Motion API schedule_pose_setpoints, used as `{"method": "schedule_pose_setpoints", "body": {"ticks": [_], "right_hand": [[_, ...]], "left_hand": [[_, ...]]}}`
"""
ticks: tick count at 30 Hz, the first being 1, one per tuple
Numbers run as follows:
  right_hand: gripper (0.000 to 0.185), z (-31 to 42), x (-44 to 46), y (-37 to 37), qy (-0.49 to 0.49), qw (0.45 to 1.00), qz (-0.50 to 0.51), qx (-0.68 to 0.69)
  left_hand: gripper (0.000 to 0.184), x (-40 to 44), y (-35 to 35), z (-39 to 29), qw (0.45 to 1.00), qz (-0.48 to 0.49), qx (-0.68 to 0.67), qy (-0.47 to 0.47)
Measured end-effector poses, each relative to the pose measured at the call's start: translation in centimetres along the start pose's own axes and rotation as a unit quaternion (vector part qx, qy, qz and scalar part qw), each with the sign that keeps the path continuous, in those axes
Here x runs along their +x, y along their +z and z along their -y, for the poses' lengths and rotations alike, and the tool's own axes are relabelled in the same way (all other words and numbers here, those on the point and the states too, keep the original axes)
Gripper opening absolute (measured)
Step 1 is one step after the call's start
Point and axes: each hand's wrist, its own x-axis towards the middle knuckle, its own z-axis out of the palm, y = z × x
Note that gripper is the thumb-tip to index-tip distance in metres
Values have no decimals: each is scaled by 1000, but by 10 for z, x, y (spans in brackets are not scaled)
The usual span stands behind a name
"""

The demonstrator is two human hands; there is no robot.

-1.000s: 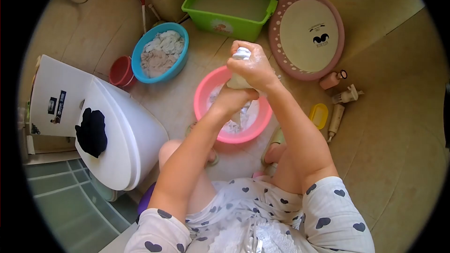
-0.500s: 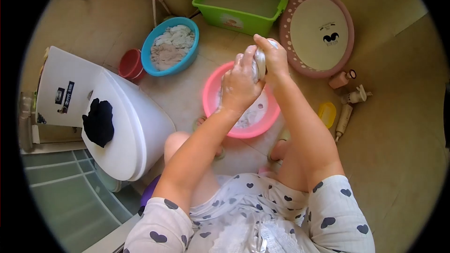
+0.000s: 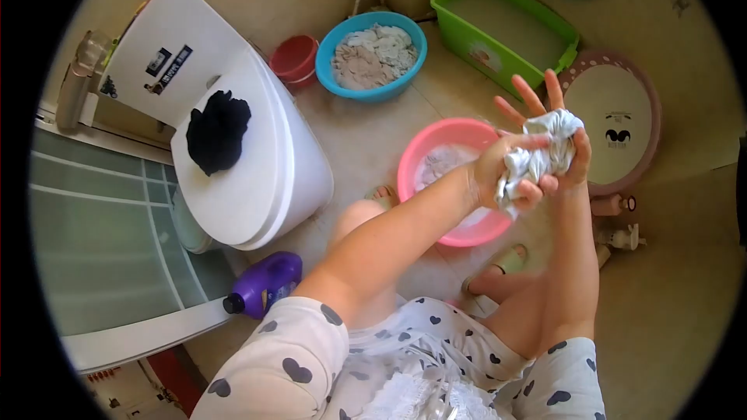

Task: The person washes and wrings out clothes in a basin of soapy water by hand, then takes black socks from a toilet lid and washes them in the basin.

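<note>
Right grip [image 3: 580, 159] uncurled, fingers [image 3: 529, 95] splayed; left grip [image 3: 490, 167] curled round white cloth [image 3: 548, 148].
Half a second ago both clasped it; pressure looks eased, squeezing apparently paused. Cloth twisted, raised near pink basin's [image 3: 408, 175] right side, apart from pale fabric [image 3: 445, 162] lying inside; blue tub [image 3: 372, 94] of laundry [image 3: 373, 54] farther off.

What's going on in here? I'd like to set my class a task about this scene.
A bunched white cloth is held up in two bare hands near a pink basin. The left hand grips it, while the right hand is against it with several fingers spread. More pale cloth lies in the pink basin. Farther off, a blue basin holds rumpled fabric, and a black cloth lies on the toilet.
</note>
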Motion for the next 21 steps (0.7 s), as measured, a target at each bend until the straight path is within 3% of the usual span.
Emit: {"method": "schedule_pose_setpoints", "body": {"ticks": [2,4,6,8,10,13,16,19,20,21], "right_hand": [[43,4,-1,3,-16,998,57,23],[26,9,-6,-19,-41,995,89,36],[14,17,-4,4,-24,999,2,-37],[13,22,-3,8,23,979,-67,-193],[14,17,-1,5,61,915,-145,-371],[16,7,0,1,50,822,-189,-535],[16,2,0,-3,2,715,-207,-667],[17,-8,-2,-21,-44,691,-243,-680],[15,-14,4,-8,-109,633,-276,-715],[13,-14,2,-15,-166,544,-221,-793]], "left_hand": [[31,6,2,14,998,33,-48,-37],[31,7,10,16,1000,12,0,-1],[28,3,11,9,996,34,76,-15],[24,-4,16,7,960,-146,237,4],[17,-5,15,11,886,-270,376,32],[16,-1,8,18,787,-331,511,98],[16,3,10,18,598,-406,685,85],[32,7,-6,19,461,-464,746,123],[32,8,-7,19,414,-464,775,116],[32,9,-5,17,364,-462,801,110]]}}
